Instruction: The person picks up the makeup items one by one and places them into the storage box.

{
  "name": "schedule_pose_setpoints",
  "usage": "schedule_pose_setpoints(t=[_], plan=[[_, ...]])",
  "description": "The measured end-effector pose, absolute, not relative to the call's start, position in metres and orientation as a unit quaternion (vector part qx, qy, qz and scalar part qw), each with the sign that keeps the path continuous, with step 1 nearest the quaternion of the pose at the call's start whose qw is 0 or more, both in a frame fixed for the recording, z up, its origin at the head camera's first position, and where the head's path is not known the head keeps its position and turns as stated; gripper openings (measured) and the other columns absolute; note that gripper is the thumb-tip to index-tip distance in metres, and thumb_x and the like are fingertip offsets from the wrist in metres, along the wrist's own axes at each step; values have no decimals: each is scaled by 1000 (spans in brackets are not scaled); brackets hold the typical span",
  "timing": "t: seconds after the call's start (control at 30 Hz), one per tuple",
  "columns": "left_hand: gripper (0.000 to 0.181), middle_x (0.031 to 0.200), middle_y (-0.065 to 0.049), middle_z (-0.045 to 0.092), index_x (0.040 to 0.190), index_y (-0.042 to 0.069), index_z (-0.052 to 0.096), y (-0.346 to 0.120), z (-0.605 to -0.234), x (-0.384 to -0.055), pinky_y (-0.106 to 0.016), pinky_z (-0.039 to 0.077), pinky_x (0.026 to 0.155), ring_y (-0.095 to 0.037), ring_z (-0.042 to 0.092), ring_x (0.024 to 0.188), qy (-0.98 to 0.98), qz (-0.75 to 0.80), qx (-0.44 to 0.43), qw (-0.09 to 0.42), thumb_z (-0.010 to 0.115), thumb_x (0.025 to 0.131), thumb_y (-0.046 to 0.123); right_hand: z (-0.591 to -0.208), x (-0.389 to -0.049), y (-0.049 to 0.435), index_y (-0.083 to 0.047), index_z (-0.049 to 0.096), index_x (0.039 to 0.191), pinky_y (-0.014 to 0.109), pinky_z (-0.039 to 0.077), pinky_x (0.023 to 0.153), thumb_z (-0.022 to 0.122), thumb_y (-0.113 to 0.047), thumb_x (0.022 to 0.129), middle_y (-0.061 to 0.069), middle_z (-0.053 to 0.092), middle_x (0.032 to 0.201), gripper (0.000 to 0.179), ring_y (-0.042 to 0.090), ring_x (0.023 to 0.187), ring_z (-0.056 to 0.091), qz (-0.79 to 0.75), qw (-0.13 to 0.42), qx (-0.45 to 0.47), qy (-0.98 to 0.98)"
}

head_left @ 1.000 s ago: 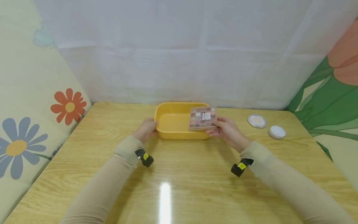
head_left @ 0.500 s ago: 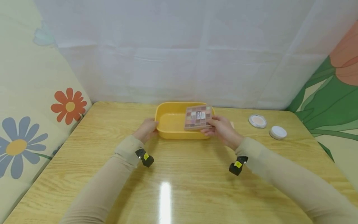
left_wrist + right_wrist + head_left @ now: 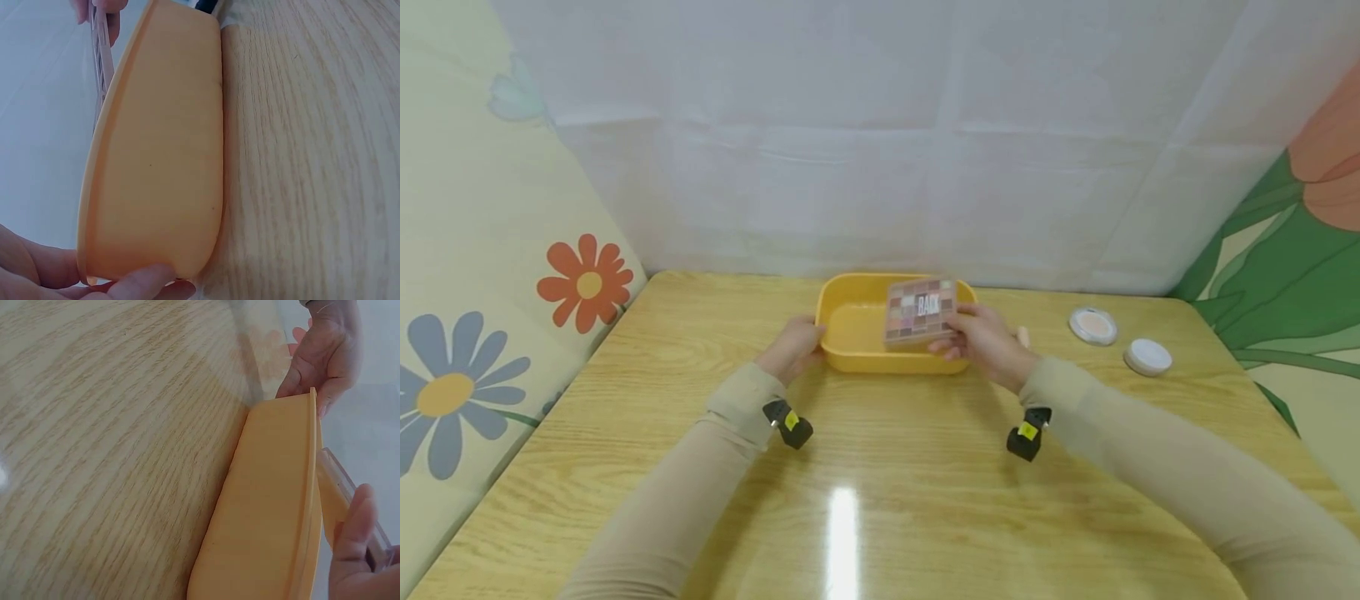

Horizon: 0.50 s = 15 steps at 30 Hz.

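A yellow plastic basin stands on the wooden table near the back. My left hand grips its left end, thumb at the rim and fingers against the outer wall, as the left wrist view shows. My right hand pinches an eyeshadow palette by its right edge. The palette is square and clear-lidded, with many brown and pink pans and white lettering. It is held tilted over the right half of the basin, its lower edge close to the front rim in the right wrist view.
To the right lie a round compact with a pale centre and a round white jar. A small beige thing shows partly behind my right hand. White cloth hangs behind the table.
My right hand has carried the palette left, further over the basin. The beige thing behind that hand has come into view. My left hand has stayed on the basin.
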State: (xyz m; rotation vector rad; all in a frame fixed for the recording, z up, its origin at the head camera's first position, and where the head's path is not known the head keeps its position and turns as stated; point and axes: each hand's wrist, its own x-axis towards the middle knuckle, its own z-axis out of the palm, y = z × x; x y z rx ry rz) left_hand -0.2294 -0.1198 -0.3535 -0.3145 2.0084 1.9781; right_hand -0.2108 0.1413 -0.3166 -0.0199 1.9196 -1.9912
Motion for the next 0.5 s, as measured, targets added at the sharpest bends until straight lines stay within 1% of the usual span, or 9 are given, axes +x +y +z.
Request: schedule_pose_setpoints(t=[0.17,0.37,0.5], plan=[[38,118,-22,50,137,-17,38,-120,-355,-230,-41,44,103,-25,52,101,699,689,-111,156,29,103,-1,-315,-214,138,15,33,139,17,49,54,36,-9,105,5,67,84,42,8,64,63,-686,191,-8,702],[39,121,-23,49,137,-17,37,-119,-355,-230,-41,43,103,-26,52,103,696,694,-106,154,28,102,-2,-315,-218,133,17,36,137,16,46,49,38,-7,104,0,63,76,41,6,58,58,-663,179,-2,727],[39,124,-25,49,138,-17,36,-119,-355,-230,-42,43,104,-27,52,106,697,692,-108,154,28,103,-1,-315,-221,127,16,38,136,15,45,49,41,-7,103,0,60,76,41,5,58,54,-643,172,7,747]])
